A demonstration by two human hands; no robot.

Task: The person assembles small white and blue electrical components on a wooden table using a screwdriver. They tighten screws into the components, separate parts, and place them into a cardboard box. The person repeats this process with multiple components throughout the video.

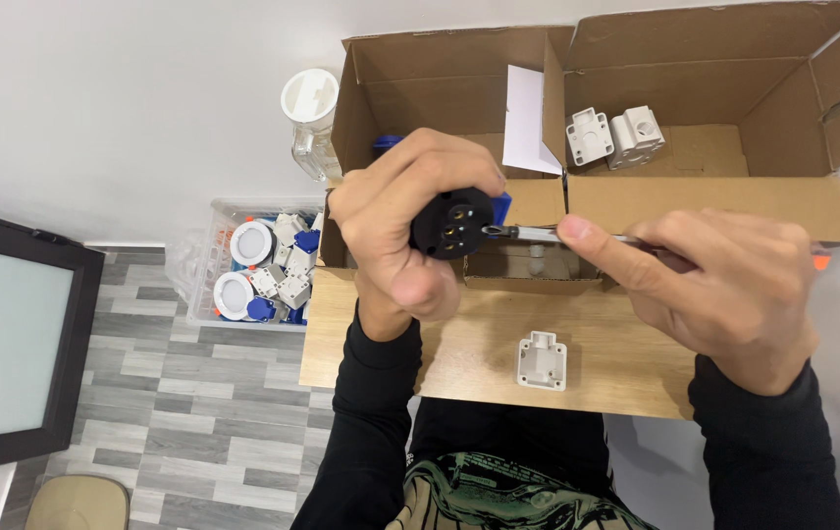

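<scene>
The left hand [410, 231] grips a black round socket insert [451, 222] above the worktop [459, 353], the right hand [724, 285] clamps a screwdriver [528, 234] at its face — a slight tilt could slip the tip off the screw.

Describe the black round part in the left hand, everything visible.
The black round part is a disc-shaped piece that looks like matt plastic, its face turned up toward the camera, showing several small brass-coloured openings. A blue piece shows behind its right edge. The left hand wraps it from the left, fingers curled over the top, holding it above the wooden table. The metal tip of a screwdriver, held in the right hand, meets its right rim.
</scene>
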